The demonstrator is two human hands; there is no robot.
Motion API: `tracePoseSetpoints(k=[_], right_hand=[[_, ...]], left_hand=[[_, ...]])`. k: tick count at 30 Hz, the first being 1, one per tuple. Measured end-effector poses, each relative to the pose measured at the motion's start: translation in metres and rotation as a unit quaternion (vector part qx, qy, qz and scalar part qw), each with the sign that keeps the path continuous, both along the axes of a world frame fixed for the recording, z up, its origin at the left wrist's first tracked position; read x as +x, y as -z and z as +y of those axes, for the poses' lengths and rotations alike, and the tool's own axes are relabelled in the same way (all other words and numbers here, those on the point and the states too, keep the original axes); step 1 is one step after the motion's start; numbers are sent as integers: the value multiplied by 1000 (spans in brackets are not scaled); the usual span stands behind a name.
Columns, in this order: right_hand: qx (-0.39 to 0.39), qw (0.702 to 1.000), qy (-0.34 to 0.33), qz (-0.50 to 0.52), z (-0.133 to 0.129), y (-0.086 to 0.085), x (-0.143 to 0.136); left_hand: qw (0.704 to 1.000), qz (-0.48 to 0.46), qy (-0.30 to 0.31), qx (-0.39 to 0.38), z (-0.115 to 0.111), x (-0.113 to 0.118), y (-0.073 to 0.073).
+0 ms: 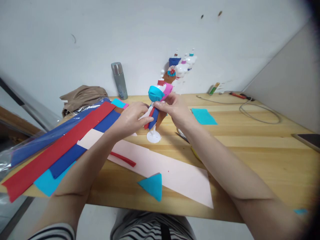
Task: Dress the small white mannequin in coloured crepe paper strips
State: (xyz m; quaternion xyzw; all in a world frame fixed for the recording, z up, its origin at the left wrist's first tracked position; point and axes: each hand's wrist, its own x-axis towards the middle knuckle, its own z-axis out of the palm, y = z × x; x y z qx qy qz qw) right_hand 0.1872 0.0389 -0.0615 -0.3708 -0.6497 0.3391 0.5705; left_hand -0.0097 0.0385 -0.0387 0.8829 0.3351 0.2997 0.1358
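A small white figure [161, 87] stands upright on a round white base [153, 136], wrapped in turquoise, pink and red pieces that look like crepe paper. Red, blue and brown strips [153, 120] hang down from its middle. My right hand [173, 107] is closed around the figure's waist, thumb pressed to the front. On the other side, my left hand [132, 119] pinches a pale strip [147, 113] beside the hanging strips; its thumb stretches toward them. Below the hands lie a long pale pink sheet [175, 168], a thin red strip [123, 159] and a turquoise triangle [153, 187].
Long red [60, 146] and blue sheets with plastic wrapping lie at left. A thermos [119, 81] and brown cloth [83, 96] stand behind. Several decorated white figures [182, 68] are at the wall. Scissors [182, 136], partly hidden, a turquoise square [204, 116] and a cable [243, 111] lie right.
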Motion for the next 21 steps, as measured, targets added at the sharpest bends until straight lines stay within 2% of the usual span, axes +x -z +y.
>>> tracePoseSetpoints(k=[3,5,7,11,12,14,16,18,21], right_hand=[[-14,999,-38,30,5,1,3],[-7,998,-53,11,11,1,10],[7,1000,-23,-18,15,-2,21],[26,988,99,-117,4,-15,42],[21,979,98,-178,-4,-20,43],[-1,959,48,-279,-22,-29,37],[-30,925,52,-374,-40,-36,23],[-44,872,91,-480,-52,-37,6],[-41,822,127,-554,-56,-31,-13]], left_hand=[[999,-28,21,-22,9,0,6],[997,-50,33,-51,16,-2,9],[993,-69,43,-81,22,-5,11],[984,-102,54,-133,25,-7,12],[982,-109,55,-142,25,-7,12],[979,-116,53,-160,22,-6,11],[974,-120,50,-184,18,-4,9],[970,-126,53,-203,15,-3,6],[966,-134,65,-212,13,-3,4]])
